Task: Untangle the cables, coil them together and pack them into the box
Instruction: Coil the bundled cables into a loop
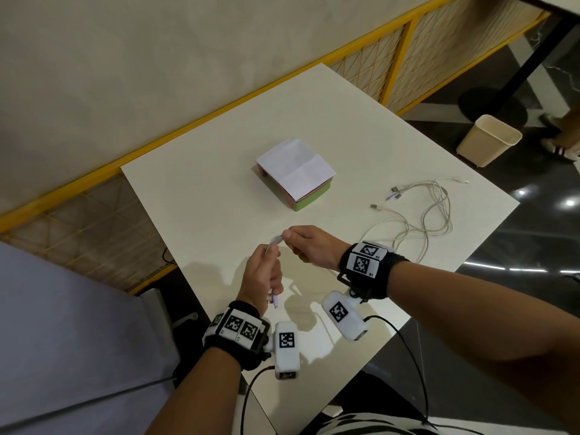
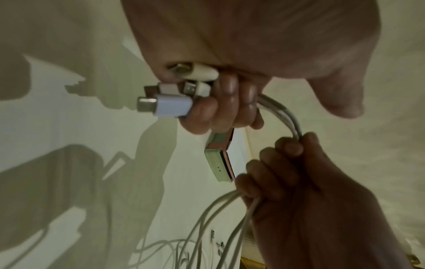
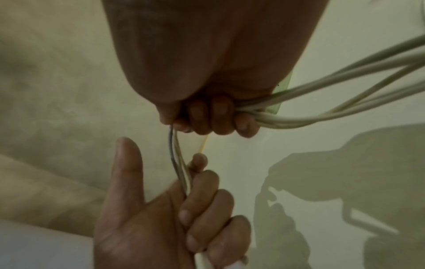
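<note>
Several white cables (image 1: 434, 215) lie tangled on the white table (image 1: 201, 196) at the right, their plugs (image 1: 394, 193) spread out. My left hand (image 1: 262, 277) grips a bunch of cable ends (image 2: 170, 106), plugs sticking out below the fist. My right hand (image 1: 309, 244) pinches the same strands (image 3: 299, 107) a little further along, above the table's near middle. The short stretch between both hands (image 2: 287, 116) bends in an arc. The box (image 1: 295, 175), green and pink with a white paper over its top, stands behind the hands.
A beige waste bin (image 1: 488, 139) stands on the dark floor to the right of the table. A yellow-framed mesh barrier (image 1: 392, 54) runs along the table's far edge. A grey chair back (image 1: 62, 334) is at my left.
</note>
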{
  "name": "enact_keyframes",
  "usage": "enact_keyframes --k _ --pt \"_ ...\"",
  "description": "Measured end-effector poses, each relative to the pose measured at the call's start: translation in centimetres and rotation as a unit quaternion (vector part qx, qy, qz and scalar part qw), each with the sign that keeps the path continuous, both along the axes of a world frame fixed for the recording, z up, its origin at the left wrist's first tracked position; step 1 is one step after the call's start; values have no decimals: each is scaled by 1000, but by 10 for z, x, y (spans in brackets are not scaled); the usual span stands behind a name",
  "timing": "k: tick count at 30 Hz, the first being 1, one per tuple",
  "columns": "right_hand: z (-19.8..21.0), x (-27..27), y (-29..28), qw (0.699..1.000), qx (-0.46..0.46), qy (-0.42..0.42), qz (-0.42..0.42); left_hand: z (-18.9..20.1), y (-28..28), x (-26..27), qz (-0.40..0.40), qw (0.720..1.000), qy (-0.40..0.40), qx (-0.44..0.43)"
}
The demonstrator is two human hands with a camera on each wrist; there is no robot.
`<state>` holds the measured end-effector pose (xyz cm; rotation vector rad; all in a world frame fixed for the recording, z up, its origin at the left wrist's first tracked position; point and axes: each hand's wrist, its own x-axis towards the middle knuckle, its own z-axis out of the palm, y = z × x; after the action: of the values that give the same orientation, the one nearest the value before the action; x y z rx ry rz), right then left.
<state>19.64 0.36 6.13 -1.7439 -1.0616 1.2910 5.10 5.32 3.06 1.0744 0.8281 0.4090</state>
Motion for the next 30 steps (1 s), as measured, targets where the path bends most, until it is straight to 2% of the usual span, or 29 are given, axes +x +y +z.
enact_keyframes --k 2,6,10,14,22,30 --pt "1 -4 3 999 3 33 -20 1 -3 4 11 1000 -5 -8" --pt "1 -5 7 999 0 30 -23 4 -9 11 27 999 -25 -31" --pt "-5 -8 9 997 -5 38 -72 3 -6 14 10 999 43 6" --pt "-8 -14 12 982 -29 123 -140 3 -2 17 -22 996 83 33" --pt "6 -9 10 952 -13 268 -147 -3 3 20 -42 991 119 50" --pt "4 -8 9 939 -17 312 -141 -3 4 24 -52 988 138 41"
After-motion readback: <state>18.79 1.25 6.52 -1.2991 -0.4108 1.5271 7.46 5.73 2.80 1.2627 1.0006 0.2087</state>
